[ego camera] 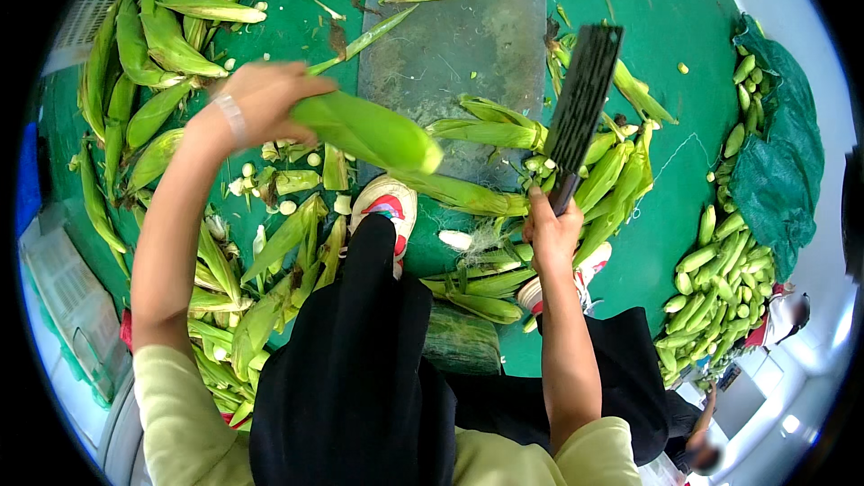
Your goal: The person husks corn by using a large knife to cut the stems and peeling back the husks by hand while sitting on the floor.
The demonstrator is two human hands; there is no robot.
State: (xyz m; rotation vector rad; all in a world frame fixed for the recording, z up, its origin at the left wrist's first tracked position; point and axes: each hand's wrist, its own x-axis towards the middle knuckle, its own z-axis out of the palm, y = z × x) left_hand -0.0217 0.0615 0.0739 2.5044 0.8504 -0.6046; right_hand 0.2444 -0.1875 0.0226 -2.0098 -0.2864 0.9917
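Observation:
In my left hand point(273, 104) is an ear of corn in its green husk point(368, 131), gripped at one end; hand and ear are blurred. Its pale cut end points right, over the near edge of a worn grey board point(452, 47) on the green floor. My right hand point(557, 223) grips the handle of a dark cleaver point(586, 94), blade raised and pointing away from me. Loose green husks point(607, 175) lie beneath and beside the cleaver. Below the board rests a small white piece of corn point(455, 239) with corn silk next to it.
Unhusked ears point(169, 34) are heaped at the upper left. Husks and cut stalk ends point(270, 270) litter the floor around my shoes point(388, 206). On the right lie a large pile of green ears point(722, 290) and a dark green mesh sack point(776, 148). Other people point(702, 428) are at lower right.

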